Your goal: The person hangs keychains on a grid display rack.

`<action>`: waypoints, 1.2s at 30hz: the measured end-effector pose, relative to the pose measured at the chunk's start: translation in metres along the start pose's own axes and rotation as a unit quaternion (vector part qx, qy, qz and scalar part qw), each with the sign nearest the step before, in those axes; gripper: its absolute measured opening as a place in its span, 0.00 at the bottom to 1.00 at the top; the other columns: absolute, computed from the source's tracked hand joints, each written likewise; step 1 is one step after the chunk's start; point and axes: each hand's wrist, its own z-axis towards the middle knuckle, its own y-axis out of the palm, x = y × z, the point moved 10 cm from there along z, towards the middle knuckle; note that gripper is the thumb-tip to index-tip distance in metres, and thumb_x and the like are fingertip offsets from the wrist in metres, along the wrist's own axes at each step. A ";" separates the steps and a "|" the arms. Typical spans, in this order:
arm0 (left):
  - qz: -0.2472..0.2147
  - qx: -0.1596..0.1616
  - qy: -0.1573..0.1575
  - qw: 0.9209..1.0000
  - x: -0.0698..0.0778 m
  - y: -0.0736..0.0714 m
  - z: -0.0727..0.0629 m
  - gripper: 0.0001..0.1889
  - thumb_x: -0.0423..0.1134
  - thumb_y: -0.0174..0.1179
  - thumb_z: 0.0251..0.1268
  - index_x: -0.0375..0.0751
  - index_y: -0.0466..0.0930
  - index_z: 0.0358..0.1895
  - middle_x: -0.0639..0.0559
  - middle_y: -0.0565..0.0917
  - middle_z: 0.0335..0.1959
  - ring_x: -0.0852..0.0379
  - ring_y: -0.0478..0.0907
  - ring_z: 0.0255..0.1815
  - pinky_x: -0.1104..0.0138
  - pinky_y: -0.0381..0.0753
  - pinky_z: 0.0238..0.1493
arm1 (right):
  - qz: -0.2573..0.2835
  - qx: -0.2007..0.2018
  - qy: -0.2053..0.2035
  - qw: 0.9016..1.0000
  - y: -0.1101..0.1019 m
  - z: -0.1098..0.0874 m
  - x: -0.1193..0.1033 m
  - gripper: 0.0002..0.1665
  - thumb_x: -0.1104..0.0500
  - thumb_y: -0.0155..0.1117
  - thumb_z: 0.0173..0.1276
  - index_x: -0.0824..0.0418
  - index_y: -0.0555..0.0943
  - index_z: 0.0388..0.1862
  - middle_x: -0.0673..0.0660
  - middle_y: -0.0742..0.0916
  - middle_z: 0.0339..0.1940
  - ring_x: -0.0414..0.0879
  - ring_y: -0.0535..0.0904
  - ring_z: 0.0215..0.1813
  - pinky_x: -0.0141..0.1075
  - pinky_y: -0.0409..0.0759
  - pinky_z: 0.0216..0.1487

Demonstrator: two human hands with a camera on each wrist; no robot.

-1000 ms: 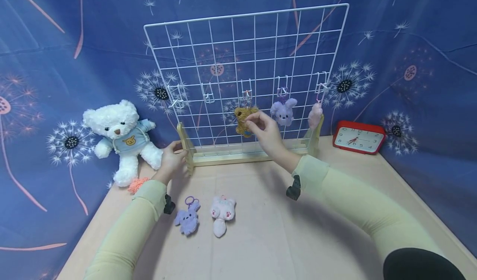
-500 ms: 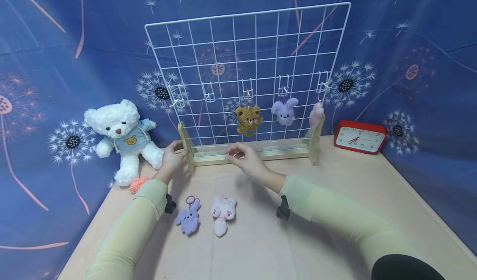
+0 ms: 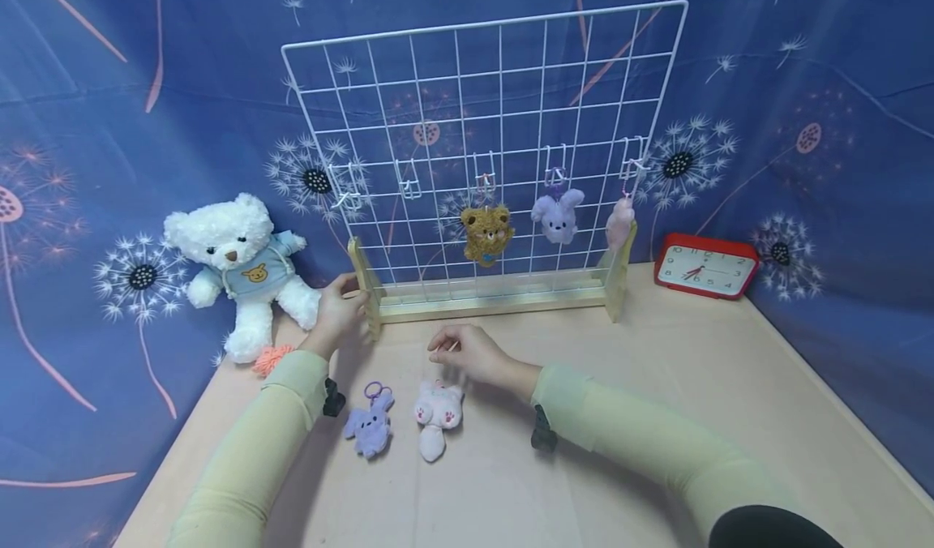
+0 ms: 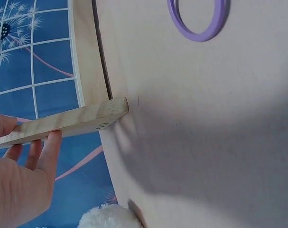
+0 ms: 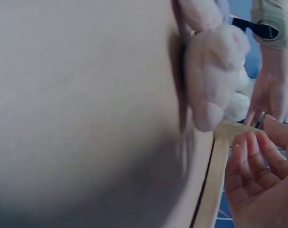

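My left hand (image 3: pixel 340 311) holds the wooden side support (image 4: pixel 82 116) of the white wire grid rack (image 3: pixel 500 114), thumb on one face and fingers on the other. Just beyond a white plush keychain (image 3: pixel 438 414) on the table, my right hand (image 3: pixel 474 355) hovers with loosely bent fingers, holding nothing. Beside that keychain lies a purple rabbit keychain (image 3: pixel 370 428) with a purple ring (image 4: pixel 200 35). From the rack's hooks hang a brown bear keychain (image 3: pixel 486 234), a lilac rabbit keychain (image 3: pixel 559 217) and a pink plush keychain (image 3: pixel 619 224). Two hooks at the left, including one white hook (image 3: pixel 410 189), carry nothing.
A white teddy bear (image 3: pixel 232 248) in a blue hoodie sits left of the rack, an orange yarn pompom (image 3: pixel 272 360) at its foot. At the right stands a red alarm clock (image 3: pixel 705 267). A blue dandelion-print cloth (image 3: pixel 182 45) surrounds the table.
My right hand has left the hanging brown bear keychain and come down towards the white plush keychain on the table. My left hand stays on the rack's side support.
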 end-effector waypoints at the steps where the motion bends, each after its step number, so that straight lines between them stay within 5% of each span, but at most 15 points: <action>1: -0.001 0.002 0.002 1.000 0.000 0.000 0.000 0.26 0.29 0.55 0.75 0.33 0.66 0.74 0.30 0.73 0.67 0.38 0.74 0.66 0.56 0.81 0.64 | -0.003 -0.004 0.004 1.000 0.002 -0.001 0.002 0.06 0.63 0.71 0.69 0.63 0.86 0.43 0.49 0.85 0.31 0.39 0.79 0.32 0.31 0.81 0.34; 8: -0.006 0.003 -0.001 1.000 -0.001 0.001 0.000 0.26 0.28 0.56 0.75 0.32 0.66 0.74 0.30 0.73 0.67 0.39 0.74 0.65 0.62 0.83 0.60 | -0.036 -0.028 0.050 0.998 0.020 -0.005 0.022 0.04 0.62 0.73 0.66 0.61 0.86 0.37 0.48 0.85 0.23 0.38 0.79 0.26 0.27 0.75 0.26; 13: 0.010 -0.002 0.004 1.000 -0.002 0.001 0.001 0.27 0.30 0.57 0.75 0.32 0.65 0.74 0.31 0.74 0.66 0.40 0.75 0.64 0.68 0.84 0.56 | -0.077 -0.008 0.083 0.994 0.024 -0.009 0.029 0.06 0.59 0.77 0.63 0.58 0.86 0.32 0.46 0.83 0.21 0.37 0.77 0.25 0.27 0.73 0.27; 24: 0.025 -0.004 0.002 1.000 0.000 0.000 0.001 0.27 0.31 0.56 0.75 0.34 0.66 0.75 0.32 0.74 0.66 0.40 0.75 0.65 0.58 0.82 0.62 | -0.175 0.026 0.120 0.977 0.024 -0.007 0.027 0.11 0.58 0.81 0.57 0.53 0.83 0.25 0.45 0.85 0.28 0.41 0.77 0.30 0.34 0.78 0.32; 36: 0.028 -0.006 0.005 1.000 0.001 -0.001 0.000 0.28 0.31 0.56 0.75 0.33 0.64 0.75 0.31 0.73 0.67 0.39 0.74 0.66 0.58 0.80 0.64 | -0.210 0.018 0.149 0.966 0.026 -0.004 0.026 0.16 0.58 0.81 0.55 0.52 0.79 0.21 0.46 0.80 0.22 0.44 0.75 0.28 0.35 0.74 0.29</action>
